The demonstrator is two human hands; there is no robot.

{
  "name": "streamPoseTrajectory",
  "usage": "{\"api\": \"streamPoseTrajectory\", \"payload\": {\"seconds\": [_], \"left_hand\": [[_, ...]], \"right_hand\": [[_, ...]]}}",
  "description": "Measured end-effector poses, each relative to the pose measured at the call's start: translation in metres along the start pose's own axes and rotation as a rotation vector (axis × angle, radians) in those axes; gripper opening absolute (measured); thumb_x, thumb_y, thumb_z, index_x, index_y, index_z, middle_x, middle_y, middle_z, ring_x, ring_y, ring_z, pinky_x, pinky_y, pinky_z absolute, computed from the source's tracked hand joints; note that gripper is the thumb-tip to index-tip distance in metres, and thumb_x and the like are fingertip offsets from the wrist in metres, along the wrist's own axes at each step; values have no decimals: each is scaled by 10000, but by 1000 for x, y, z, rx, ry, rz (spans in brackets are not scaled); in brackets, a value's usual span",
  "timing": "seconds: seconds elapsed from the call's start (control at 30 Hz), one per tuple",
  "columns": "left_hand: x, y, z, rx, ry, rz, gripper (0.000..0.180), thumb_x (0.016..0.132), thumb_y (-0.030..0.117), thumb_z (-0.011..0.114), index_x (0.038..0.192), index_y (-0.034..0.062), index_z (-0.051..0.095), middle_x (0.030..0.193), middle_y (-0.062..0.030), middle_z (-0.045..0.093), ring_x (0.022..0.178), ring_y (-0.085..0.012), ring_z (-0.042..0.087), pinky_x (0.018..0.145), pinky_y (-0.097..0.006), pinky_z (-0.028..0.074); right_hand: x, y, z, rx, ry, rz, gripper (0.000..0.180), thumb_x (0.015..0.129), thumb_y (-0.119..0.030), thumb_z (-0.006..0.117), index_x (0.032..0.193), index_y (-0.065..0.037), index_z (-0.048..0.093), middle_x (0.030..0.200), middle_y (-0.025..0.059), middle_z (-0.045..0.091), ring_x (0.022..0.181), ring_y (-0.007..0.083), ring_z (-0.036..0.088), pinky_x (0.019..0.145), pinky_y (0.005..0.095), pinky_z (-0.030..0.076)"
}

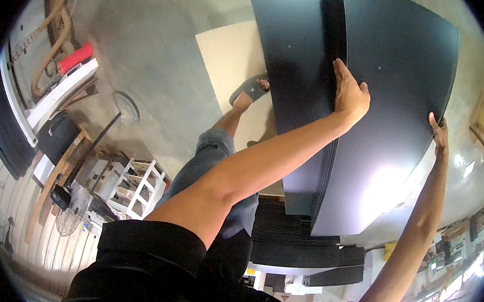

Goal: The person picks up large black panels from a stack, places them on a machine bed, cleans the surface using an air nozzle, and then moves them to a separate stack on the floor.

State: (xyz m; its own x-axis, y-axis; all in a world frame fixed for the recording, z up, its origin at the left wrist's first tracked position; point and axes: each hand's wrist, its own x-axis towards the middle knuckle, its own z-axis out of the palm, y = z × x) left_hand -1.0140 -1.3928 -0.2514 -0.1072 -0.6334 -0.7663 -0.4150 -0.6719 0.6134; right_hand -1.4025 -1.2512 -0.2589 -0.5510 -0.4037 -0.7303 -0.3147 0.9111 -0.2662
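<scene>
A large, smooth black panel [391, 100] lies uppermost on a stack whose dark layered edges [323, 196] show along its left side. My left hand [351, 100] is at that left edge, fingers pressed along the side and thumb over the top face. At the far-right edge, my right hand [439, 134] grips the same panel, its thumb on top and its other fingers partly hidden by the edge. Left of and below it lies another black panel [295, 70], partly covered by the upper stack.
A beige board [226, 54] lies on the concrete floor [148, 43] by my sandalled foot [252, 90]. More black sheets [291, 244] are piled near my body. To the left are a white rack [138, 186], a fan [72, 212] and a ribbed hose [49, 53] beside a red cylinder [75, 58].
</scene>
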Motion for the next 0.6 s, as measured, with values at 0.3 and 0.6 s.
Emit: {"api": "streamPoseTrajectory", "payload": {"seconds": [0.3,0.6], "left_hand": [[4,3,-7,66,34,6,852,911,67,681,1541,-99,133,1519,-328,362,1404,-427,404,1189,-438,332],[4,-8,-12,88,74,139,827,884,81,726,1512,-128,230,1383,-349,521,1288,-460,522,1114,-454,407]], "right_hand": [[7,-13,3,24,-4,10,833,808,-609,789,1339,-1,586,1233,104,658,1182,226,585,1041,376,416],[10,-10,1,26,-39,-1,880,804,-632,777,1377,0,560,1296,139,633,1232,257,567,1082,389,387]]}}
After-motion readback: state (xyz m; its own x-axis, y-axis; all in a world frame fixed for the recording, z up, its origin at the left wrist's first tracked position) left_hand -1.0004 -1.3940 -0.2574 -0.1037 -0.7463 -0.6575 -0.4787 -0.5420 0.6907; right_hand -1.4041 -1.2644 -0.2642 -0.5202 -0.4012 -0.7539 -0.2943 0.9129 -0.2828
